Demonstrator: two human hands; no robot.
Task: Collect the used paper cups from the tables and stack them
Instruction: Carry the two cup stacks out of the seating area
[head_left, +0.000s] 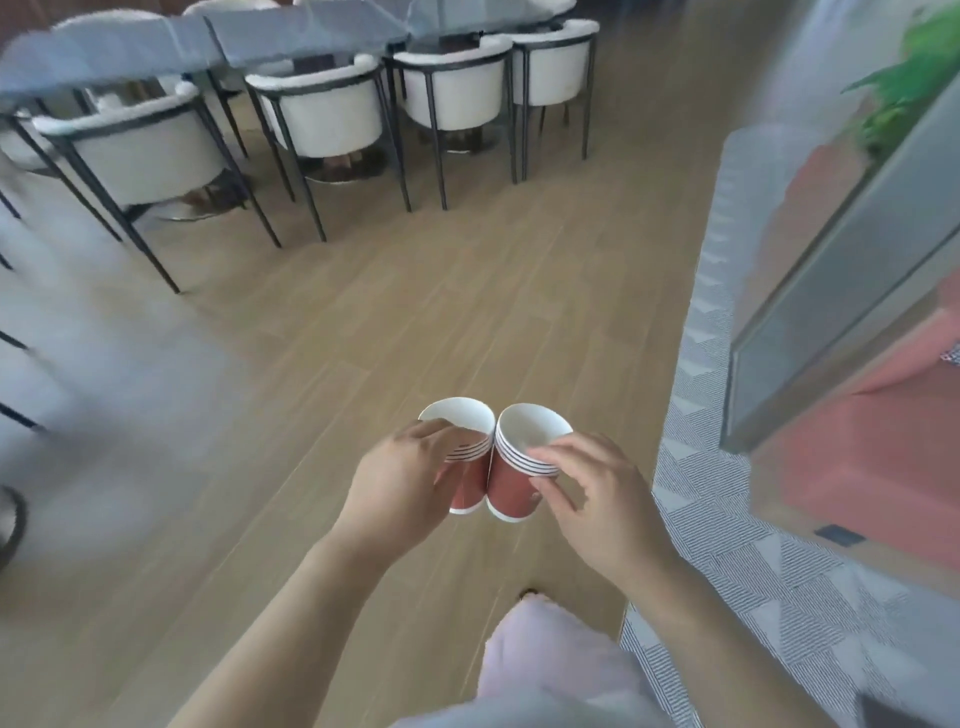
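Two short stacks of red paper cups with white insides and striped rims are held side by side, touching, above the wooden floor. My left hand (402, 480) grips the left stack (467, 457) around its side. My right hand (597, 499) holds the right stack (519, 467), with fingers over its rim and around its wall. Both stacks stand upright, tilted slightly toward each other at the base.
White chairs with black legs (322, 119) line glass-topped tables (306, 31) at the back. A patterned grey rug (727, 545) lies to the right, beside a glass panel (831, 291) and a green plant (914, 78). Wooden floor (363, 338) stretches ahead.
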